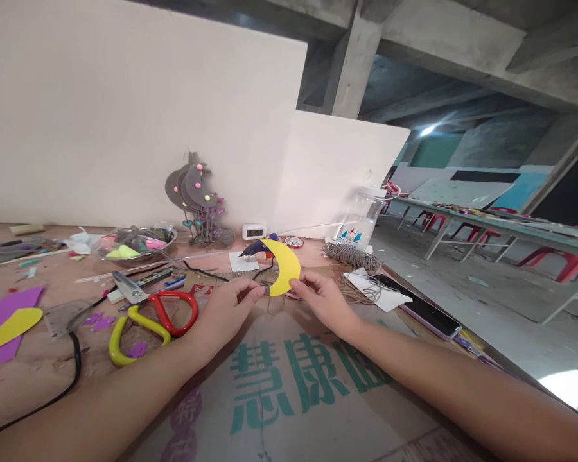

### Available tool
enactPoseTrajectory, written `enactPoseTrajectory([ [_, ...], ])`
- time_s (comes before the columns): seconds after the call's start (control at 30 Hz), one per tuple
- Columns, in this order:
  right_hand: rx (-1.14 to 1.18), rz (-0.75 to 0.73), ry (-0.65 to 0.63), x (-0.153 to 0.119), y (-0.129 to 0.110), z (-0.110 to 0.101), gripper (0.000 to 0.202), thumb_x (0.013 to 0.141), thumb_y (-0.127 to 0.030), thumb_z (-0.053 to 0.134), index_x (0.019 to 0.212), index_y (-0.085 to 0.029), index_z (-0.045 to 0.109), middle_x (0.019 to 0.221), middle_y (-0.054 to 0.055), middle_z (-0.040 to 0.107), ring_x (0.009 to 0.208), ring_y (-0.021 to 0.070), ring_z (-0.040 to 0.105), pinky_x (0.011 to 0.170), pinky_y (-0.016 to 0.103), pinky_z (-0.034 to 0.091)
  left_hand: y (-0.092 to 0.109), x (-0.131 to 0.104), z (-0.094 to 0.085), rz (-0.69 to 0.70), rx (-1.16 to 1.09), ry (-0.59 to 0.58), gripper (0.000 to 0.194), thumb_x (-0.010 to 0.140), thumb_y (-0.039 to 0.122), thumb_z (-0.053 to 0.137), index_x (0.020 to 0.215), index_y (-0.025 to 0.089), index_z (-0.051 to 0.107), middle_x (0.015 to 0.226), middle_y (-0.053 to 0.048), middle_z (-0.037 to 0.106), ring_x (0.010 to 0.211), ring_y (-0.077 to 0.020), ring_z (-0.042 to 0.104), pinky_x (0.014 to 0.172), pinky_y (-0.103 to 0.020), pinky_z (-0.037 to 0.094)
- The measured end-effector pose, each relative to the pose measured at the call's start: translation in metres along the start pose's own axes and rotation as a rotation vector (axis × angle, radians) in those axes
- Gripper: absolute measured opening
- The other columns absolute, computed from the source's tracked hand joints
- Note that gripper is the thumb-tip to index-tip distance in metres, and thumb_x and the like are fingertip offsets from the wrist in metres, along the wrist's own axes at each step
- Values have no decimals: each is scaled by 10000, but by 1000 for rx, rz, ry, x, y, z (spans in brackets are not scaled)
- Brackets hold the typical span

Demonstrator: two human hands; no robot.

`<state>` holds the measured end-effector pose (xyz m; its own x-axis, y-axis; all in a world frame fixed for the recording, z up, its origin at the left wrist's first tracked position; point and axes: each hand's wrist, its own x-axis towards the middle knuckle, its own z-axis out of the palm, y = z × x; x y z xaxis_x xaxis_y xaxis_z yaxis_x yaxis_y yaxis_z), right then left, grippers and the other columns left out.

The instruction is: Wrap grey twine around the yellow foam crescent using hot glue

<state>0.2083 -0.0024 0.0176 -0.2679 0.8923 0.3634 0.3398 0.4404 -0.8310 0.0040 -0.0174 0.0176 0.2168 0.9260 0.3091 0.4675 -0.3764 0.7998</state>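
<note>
A yellow crescent moon cutout (pixel 287 266) is held up over the middle of the table. My right hand (pixel 322 298) pinches its outer right edge between thumb and fingers. At its lower tip, my left hand (pixel 234 307) is closed, thumb against forefinger. A small grey bit, which looks like yarn, shows between that tip and my left fingertips, and a thin loop hangs below. Behind the moon lies a dark blue glue gun (pixel 257 247) with its nozzle over a white paper square (pixel 243 261).
Scissors (pixel 177 314) with red and yellow handles lie left, near purple foam sheet (pixel 17 314). Behind stand a bowl of pompoms (pixel 125 251), grey moon ornaments (pixel 192 189) and a small clock (pixel 254 231). Grey yarn (pixel 351 256), a phone (pixel 421 307) and a plastic jar (pixel 361 221) are right.
</note>
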Motion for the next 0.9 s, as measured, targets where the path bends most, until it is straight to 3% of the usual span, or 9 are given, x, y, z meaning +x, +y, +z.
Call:
enactPoseTrajectory([
  [0.27,-101,9,-8,-2,-1,0,289,816,-429,508,746,-162,594,694,7,582,669,136,534,640,243,429,-5,4,0,-57,-95,9,260,787,396,488,822,185,635,793,1,651,739,-162,553,660,-246,390],
  [0.43,-89,-28,-34,7,-6,-8,298,843,-427,459,864,-167,601,770,21,600,736,145,554,695,260,444,-20,11,2,-64,-190,44,302,794,448,461,757,172,578,643,31,545,620,-123,477,568,-218,348],
  [0.57,-179,-9,90,25,3,-30,282,803,-402,516,939,-164,583,889,47,625,831,172,572,774,313,455,-22,12,3,-58,-201,24,288,793,435,460,735,169,556,617,36,505,604,-118,457,549,-214,330],
  [0.7,-334,26,63,52,17,-45,299,762,-350,567,999,-171,597,1004,74,634,873,194,586,824,356,455,-16,9,2,-46,-176,-29,263,799,406,451,732,176,561,650,31,527,630,-122,466,571,-217,334],
  [0.8,-290,18,-16,76,21,-37,345,699,-311,644,1014,-174,616,1014,77,653,873,201,600,807,338,469,-14,8,2,-57,-152,-35,260,800,402,451,724,179,560,647,33,529,628,-122,464,575,-219,330],
  [0.9,-150,17,-98,98,22,-19,387,636,-320,707,980,-156,638,892,67,686,807,201,618,753,312,487,-14,8,2,-65,-156,-40,260,801,401,448,727,179,559,637,34,522,618,-119,455,566,-218,321],
])
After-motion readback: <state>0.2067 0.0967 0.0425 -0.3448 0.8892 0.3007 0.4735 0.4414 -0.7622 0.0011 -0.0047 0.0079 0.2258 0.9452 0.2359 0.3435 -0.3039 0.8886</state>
